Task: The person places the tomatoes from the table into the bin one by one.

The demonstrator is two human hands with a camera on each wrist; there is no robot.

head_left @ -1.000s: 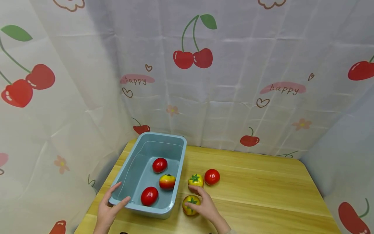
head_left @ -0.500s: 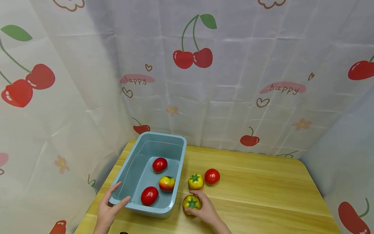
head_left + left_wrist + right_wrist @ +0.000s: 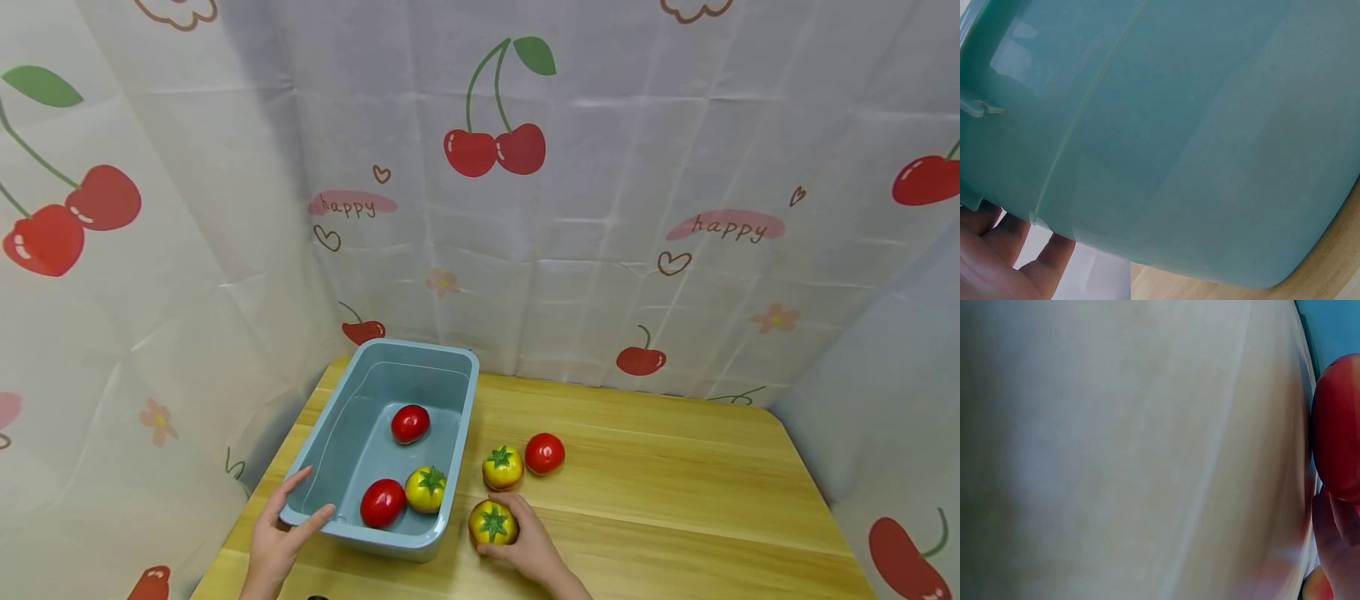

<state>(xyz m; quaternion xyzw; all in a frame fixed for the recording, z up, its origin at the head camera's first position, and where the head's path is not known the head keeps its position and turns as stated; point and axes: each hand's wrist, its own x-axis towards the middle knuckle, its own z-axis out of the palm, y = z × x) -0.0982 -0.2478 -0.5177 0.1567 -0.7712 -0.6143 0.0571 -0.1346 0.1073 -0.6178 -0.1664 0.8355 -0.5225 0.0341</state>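
My left hand (image 3: 272, 546) holds the near left corner of a blue-grey plastic bin (image 3: 467, 408), its thumb and a finger spread over the rim. The left wrist view shows its fingers (image 3: 1054, 259) at the bin's edge. My right hand (image 3: 534, 546) grips a yellow toy tomato (image 3: 492, 522) with a green star-shaped top, resting on the table just right of the bin. In the right wrist view, a red rounded side of a tomato (image 3: 1338, 428) sits by the fingers. Inside the bin lie two red tomatoes, the farther tomato (image 3: 410, 424) and the nearer tomato (image 3: 383, 503), and a yellow tomato (image 3: 426, 489).
Beyond my right hand, another yellow tomato (image 3: 502, 468) and a red tomato (image 3: 544, 454) sit on the wooden table (image 3: 675, 492). A cherry-print curtain (image 3: 585, 275) hangs behind and along the sides. A small dark object (image 3: 318, 597) shows at the bottom edge.
My right hand's fingers have drawn in around the near yellow tomato. In the bin, the yellow-red tomato has rolled nearer, its green top now facing up. The left hand stays put.
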